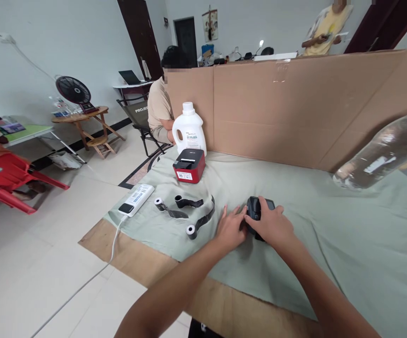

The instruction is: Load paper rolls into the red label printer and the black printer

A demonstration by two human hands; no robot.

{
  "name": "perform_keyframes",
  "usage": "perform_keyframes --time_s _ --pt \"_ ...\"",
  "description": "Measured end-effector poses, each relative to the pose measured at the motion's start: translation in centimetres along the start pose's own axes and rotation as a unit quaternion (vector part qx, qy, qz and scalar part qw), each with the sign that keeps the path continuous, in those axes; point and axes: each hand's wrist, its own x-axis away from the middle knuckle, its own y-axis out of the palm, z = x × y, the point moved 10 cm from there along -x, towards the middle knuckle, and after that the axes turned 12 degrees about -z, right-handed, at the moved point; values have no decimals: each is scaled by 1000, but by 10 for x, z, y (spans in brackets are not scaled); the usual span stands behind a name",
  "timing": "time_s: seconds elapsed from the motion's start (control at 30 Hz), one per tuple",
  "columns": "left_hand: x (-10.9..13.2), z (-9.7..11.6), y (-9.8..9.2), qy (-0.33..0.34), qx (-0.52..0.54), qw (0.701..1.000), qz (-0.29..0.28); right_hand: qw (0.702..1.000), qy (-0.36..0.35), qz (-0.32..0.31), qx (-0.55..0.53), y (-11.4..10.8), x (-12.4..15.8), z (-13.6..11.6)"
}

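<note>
Between both hands, a black device (254,210), probably light, stiff and slightly slippery, suits a side hold: the right hand (277,224) grips it, the left hand (230,228), fingers spread, touches its side.

Pale wall (76,37), tiled floor (48,253); far back, probably dark door (185,40).

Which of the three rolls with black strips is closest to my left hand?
The front roll, lowest in view; the other two lie farther back and left.
</note>
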Motion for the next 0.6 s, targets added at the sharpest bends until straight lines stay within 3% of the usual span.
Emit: perform_keyframes --time_s 0.37,0.6 --pt "0 -4 3 -32 -8 999 -42 999 8 -46 14 6 -4 4" --pt "-1 -5 6 -31 -36 998 -44 999 8 -38 26 7 -5 3"
